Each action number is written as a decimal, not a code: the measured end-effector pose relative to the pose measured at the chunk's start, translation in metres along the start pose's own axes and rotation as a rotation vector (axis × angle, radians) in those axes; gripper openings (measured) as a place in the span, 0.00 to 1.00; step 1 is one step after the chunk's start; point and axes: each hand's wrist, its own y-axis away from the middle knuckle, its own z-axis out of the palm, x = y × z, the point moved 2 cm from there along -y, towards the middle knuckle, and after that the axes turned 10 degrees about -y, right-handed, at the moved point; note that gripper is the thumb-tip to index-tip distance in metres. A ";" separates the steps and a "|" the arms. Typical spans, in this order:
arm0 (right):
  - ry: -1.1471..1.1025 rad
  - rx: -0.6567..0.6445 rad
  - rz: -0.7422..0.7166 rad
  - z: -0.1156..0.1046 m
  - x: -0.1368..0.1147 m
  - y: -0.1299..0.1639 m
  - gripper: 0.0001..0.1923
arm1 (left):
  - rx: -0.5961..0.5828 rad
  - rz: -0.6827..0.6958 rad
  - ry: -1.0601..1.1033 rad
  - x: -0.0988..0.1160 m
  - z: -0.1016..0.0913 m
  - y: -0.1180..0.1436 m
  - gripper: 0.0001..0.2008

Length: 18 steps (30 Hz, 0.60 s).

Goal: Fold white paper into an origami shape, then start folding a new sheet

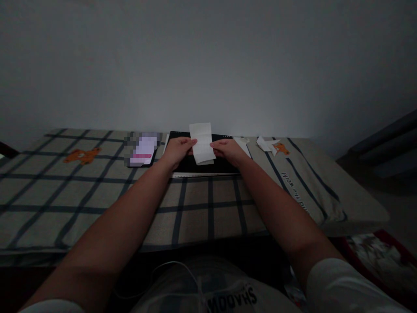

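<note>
A narrow white strip of paper point(202, 141) is held upright between both hands, above a black notebook point(192, 165) lying on the checked cloth. My left hand point(178, 150) pinches the paper's left edge. My right hand point(228, 150) pinches its right edge. Both arms reach far forward over the cloth.
The checked cloth point(97, 195) with orange bear prints covers the surface against a bare wall. A phone point(143, 150) with a lit screen lies left of the notebook. White paper scraps point(265, 144) lie to its right. A white cable point(172, 267) crosses my lap.
</note>
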 end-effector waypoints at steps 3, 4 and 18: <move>0.019 0.040 -0.038 0.000 -0.002 0.000 0.04 | -0.083 -0.055 0.106 -0.004 0.002 -0.002 0.07; 0.023 0.051 -0.053 0.000 -0.002 0.000 0.04 | -0.114 -0.075 0.129 -0.004 0.002 -0.002 0.07; 0.178 0.131 -0.148 0.005 -0.006 0.001 0.04 | 0.011 -0.028 0.017 -0.001 0.003 0.002 0.08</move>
